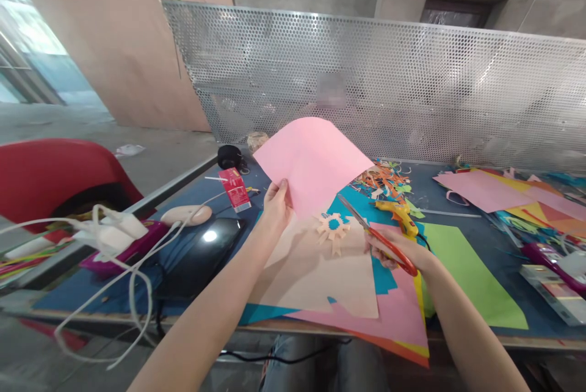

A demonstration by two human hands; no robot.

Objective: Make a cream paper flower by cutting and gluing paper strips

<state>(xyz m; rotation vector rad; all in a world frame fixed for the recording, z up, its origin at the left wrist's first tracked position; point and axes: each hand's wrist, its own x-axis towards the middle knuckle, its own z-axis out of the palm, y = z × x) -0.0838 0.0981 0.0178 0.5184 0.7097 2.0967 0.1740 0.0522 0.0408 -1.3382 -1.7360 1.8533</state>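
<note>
My left hand (278, 204) pinches the lower left edge of a pink sheet of paper (315, 160), raised above the table and curving at its top. In my right hand (389, 248) is a pair of scissors (382, 238) with red-orange handles, the blades pointing up and left, apart from the pink sheet. Below the hands lies a beige sheet (329, 276) with a gear-like beige paper cutout (334, 230) on it. Pink, yellow, orange and blue sheets stick out from under the beige one.
A yellow glue gun (400, 216) lies near a heap of paper scraps (384, 178). Green paper (471, 276) is at right. On the left are a red drink carton (235, 189), a black glossy device (204, 257) and a purple power strip (126, 248) with white cables. A perforated metal screen (366, 87) stands behind.
</note>
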